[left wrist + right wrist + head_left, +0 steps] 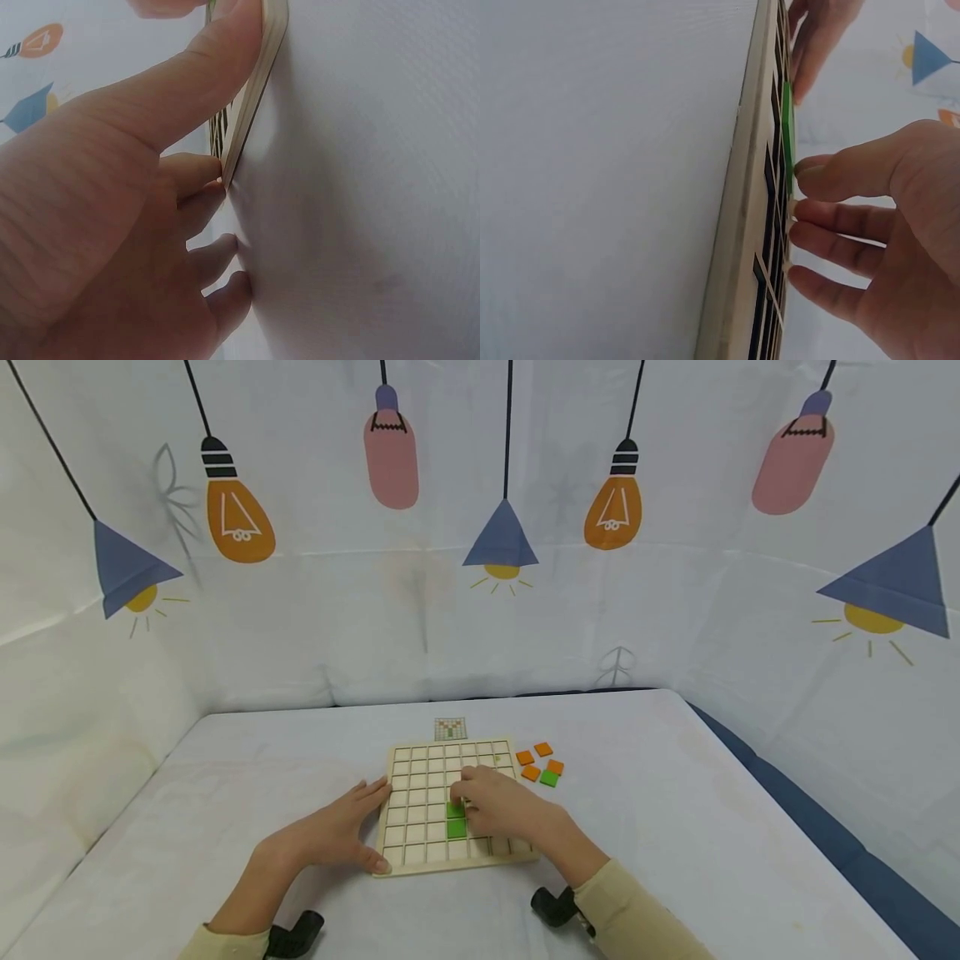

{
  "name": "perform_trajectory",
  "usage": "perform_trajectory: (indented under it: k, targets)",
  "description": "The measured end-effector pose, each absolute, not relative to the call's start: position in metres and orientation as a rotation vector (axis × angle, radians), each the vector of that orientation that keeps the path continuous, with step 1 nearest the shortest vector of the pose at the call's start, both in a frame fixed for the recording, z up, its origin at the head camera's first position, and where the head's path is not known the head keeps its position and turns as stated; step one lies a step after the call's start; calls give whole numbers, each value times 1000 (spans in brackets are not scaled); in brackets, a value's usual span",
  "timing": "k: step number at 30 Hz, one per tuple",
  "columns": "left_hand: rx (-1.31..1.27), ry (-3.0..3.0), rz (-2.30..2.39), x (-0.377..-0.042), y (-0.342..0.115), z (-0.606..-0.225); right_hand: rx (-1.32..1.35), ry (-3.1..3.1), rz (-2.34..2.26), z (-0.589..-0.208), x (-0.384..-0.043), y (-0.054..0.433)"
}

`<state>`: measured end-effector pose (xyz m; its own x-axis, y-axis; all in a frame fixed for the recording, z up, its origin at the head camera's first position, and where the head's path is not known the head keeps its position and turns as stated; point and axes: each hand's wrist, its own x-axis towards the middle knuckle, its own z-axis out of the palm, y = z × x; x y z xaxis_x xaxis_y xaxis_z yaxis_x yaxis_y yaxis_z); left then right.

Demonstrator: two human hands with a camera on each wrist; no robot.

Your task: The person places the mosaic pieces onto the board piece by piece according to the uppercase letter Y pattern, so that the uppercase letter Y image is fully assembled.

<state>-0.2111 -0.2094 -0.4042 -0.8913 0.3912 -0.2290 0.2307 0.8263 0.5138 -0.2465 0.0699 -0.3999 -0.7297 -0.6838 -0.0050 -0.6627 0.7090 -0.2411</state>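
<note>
A wooden grid board (416, 837) lies on the white table. My left hand (333, 828) rests along its left side, thumb on the near corner and fingers spread against the edge; in the left wrist view, the thumb (202, 82) laps over the rim. Over the middle of the board, my right hand (498, 802) pinches a green square tile (454, 811) with thumb and bent index finger. Another green tile (456, 829) sits in the cell just nearer. In the right wrist view, the other fingertips (804, 234) touch the board's surface.
Right of the board lie several loose orange tiles (543, 749) and one green tile (550, 778). A small printed pattern card (450, 729) lies behind the board. A white curtain with printed lamps (501, 539) surrounds the table's back and sides.
</note>
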Motion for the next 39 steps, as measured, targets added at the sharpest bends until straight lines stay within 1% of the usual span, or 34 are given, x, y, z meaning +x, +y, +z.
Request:
perform_trajectory:
  k: [15, 24, 39]
  targets:
    - [468, 2680, 686, -214, -210, -407, -1065, 2783, -574, -398, -260, 92]
    - [484, 2669, 695, -212, -210, -406, -1018, 2847, -560, -393, -268, 107]
    - [473, 2683, 683, -215, -210, -406, -905, 2831, -685, -388, -277, 126]
